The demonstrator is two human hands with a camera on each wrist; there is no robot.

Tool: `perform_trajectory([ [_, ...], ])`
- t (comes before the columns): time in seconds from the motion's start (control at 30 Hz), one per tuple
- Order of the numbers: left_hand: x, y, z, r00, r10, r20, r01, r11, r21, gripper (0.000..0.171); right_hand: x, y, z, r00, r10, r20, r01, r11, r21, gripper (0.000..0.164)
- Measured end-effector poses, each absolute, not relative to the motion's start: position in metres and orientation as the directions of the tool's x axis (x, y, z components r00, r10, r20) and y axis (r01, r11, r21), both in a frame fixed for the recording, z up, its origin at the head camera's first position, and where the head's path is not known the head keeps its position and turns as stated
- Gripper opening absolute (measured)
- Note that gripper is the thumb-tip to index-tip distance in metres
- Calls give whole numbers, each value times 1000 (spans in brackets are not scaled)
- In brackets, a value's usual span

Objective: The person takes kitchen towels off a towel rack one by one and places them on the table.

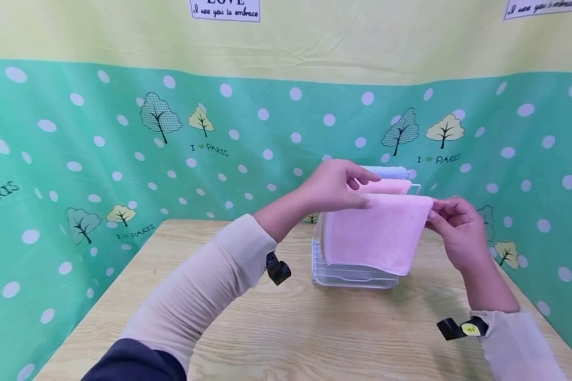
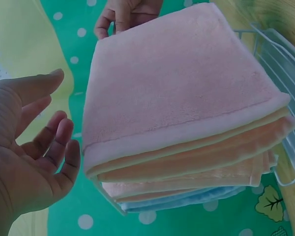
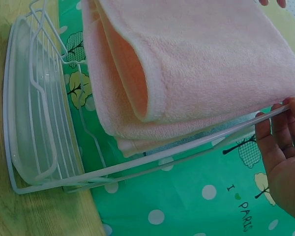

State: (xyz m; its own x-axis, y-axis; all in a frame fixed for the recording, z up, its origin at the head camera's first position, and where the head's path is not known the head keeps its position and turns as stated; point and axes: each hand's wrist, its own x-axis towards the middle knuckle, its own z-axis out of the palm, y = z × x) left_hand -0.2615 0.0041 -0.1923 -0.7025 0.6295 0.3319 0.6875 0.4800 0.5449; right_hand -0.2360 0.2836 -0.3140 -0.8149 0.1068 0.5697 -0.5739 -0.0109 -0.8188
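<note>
A pink towel hangs folded over the front of a white wire rack. Behind it hang another pink towel and a light blue towel. My left hand is at the front towel's upper left corner. In the left wrist view its relaxed, slightly bent fingers are apart from the cloth. With thumb and fingers, my right hand pinches the rack's wire end at the towel's upper right corner, as the right wrist view shows around the white wire.
The rack stands on a light wooden table, its base a shallow clear tray with wire bars. A green and yellow printed curtain closes off the back and both sides. Small black cameras sit on both wrists.
</note>
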Motion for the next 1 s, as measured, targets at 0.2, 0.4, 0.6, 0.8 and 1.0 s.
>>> perform_trajectory([
  [0.2,-266,12,-188,-701,650,292,686,504,524,45,-235,283,-313,-815,119,567,-572,-13,-820,15],
  [0.4,-269,19,-185,-691,677,253,688,507,520,44,-236,279,-313,-809,115,576,-584,-43,-811,12],
  [0.6,-272,27,-182,-706,679,203,672,550,496,41,-236,279,-314,-800,113,589,-598,-74,-798,14],
  [0.8,-277,32,-178,-701,694,165,673,566,477,40,-235,280,-314,-800,123,588,-597,-57,-800,17],
  [1.0,-282,34,-176,-692,713,114,665,569,483,40,-234,280,-314,-807,118,579,-587,-56,-808,18],
])
